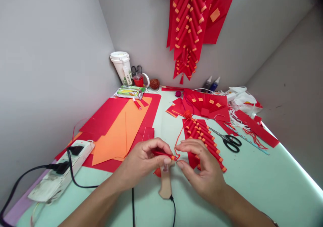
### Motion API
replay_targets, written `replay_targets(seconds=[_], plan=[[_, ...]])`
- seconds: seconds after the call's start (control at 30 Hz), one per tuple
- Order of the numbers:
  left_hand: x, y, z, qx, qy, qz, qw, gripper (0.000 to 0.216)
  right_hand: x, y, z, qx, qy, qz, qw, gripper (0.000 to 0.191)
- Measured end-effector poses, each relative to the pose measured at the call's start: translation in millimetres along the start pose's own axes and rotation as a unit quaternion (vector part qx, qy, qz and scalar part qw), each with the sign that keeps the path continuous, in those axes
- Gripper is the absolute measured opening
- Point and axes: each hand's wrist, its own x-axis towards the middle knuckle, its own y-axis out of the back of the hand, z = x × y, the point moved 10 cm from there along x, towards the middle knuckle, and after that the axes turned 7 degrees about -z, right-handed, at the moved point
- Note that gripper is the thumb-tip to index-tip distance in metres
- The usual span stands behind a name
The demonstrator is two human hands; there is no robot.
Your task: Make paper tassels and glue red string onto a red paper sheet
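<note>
My left hand (148, 158) is closed around a thin red paper roll (161, 153) with an orange band near its right end. Facing that end is my right hand (202, 164), thumb and forefinger apart on either side of it. Red-orange yarn (178, 136) comes down from a small yarn ball (187, 114) to the roll's tip, passing close to the right forefinger. Beneath both hands lies a tan-handled corded tool (165, 185), its front end partly hidden. Just beyond my right hand, a red paper strip bears rows of orange-banded paper rolls (202, 132), partly covered by the fingers.
Black-handled scissors (231, 142) lie at right, near paper scraps and a ruler (246, 138). Orange paper (113, 146) and red sheets spread at left, beside a power strip (62, 171) with black cords. A lidded cup (121, 67) stands behind. Red paper decorations (188, 28) hang on the wall.
</note>
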Motion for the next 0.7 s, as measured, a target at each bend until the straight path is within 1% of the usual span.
replay_targets(seconds=[0.23, 0.37, 0.53, 0.63, 0.7], plan=[[-0.8, -0.1, -1.0, 0.013, 0.008, 0.0, 1.0, 0.012, -1.8, -2.9, 0.7, 0.009, -0.001, -0.005, 1.0, 0.033], [-1.2, 0.2, -4.2, 0.021, 0.021, -0.001, 1.0, 0.015, -2.2, -1.5, 1.2, 0.008, -0.001, -0.002, 1.0, 0.034], [-1.1, 0.8, -4.2, 0.031, 0.02, 0.005, 0.999, 0.017, -2.4, 1.6, -0.3, -0.008, 0.005, 0.003, 1.0, 0.031], [-1.3, 1.7, -2.7, 0.041, 0.017, 0.009, 0.999, 0.019, -1.6, 2.8, -2.8, -0.011, 0.01, -0.002, 1.0, 0.034], [-2.0, 1.6, -1.4, 0.049, 0.013, 0.01, 0.999, 0.019, -1.0, 1.5, -4.4, -0.007, 0.012, -0.017, 1.0, 0.038]])
